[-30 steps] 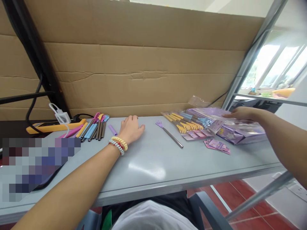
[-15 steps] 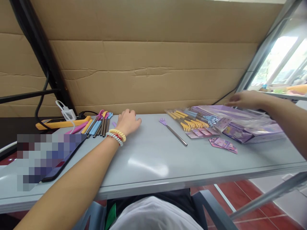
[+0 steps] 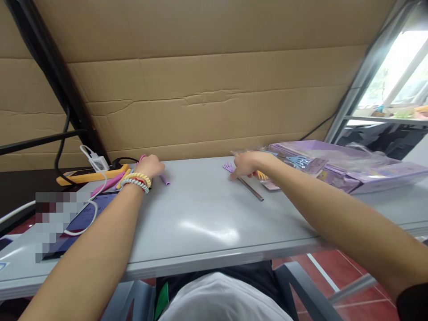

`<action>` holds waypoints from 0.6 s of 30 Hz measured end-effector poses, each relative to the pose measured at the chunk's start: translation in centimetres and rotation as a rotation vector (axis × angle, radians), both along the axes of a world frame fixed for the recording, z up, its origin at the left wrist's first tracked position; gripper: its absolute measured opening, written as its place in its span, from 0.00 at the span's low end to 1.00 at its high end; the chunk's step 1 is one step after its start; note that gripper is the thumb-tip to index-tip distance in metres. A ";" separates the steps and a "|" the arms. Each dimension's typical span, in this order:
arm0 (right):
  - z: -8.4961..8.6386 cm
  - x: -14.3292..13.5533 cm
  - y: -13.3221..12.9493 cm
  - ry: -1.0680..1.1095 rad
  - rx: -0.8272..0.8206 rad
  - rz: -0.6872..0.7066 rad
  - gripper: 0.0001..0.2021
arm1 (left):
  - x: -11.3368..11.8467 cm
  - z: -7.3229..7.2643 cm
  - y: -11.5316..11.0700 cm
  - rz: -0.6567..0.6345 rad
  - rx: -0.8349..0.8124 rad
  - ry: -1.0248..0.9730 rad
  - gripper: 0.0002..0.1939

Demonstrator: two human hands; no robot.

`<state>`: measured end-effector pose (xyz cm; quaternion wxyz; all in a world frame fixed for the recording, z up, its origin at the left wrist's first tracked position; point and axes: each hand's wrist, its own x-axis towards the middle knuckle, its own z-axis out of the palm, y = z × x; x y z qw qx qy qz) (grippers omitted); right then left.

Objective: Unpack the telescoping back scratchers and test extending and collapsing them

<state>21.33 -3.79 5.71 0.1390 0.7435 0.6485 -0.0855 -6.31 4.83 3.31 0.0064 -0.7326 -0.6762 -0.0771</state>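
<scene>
My left hand (image 3: 151, 166) reaches over the bundle of back scratchers at the left, its fingers curled down; it hides most of them and whatever it holds. A short purple tube (image 3: 165, 180) sticks out beside it on the table. My right hand (image 3: 246, 164) has its fingers closed at the neck of a single back scratcher (image 3: 251, 189), which has a purple claw head and a metal rod and lies on the table. Behind that hand are bagged back scratchers with yellow (image 3: 262, 175) and blue claws (image 3: 299, 162), partly covered by my forearm.
A purple box (image 3: 384, 176) with clear plastic wrap stands at the right. At the left lie a phone (image 3: 95, 213), a white charger cable (image 3: 96, 209) and a yellow-edged object (image 3: 80, 179). Cardboard (image 3: 214, 102) rises behind the table (image 3: 200, 209).
My right hand has come from the purple box leftward to the purple-headed back scratcher. My left hand has moved left onto the bundle, uncovering more of the purple tube.
</scene>
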 end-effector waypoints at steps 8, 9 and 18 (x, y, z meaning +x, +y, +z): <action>-3.4 2.5 0.3 0.367 -0.057 0.165 0.20 | 0.8 -1.1 -0.1 -0.092 -0.199 0.046 0.12; -3.7 2.6 0.3 0.374 -0.027 0.171 0.19 | 1.0 -1.3 -0.1 -0.118 -0.231 0.016 0.10; -4.4 2.7 -0.2 0.763 0.196 0.178 0.15 | 2.4 -2.0 -1.3 -0.441 -0.205 -0.047 0.17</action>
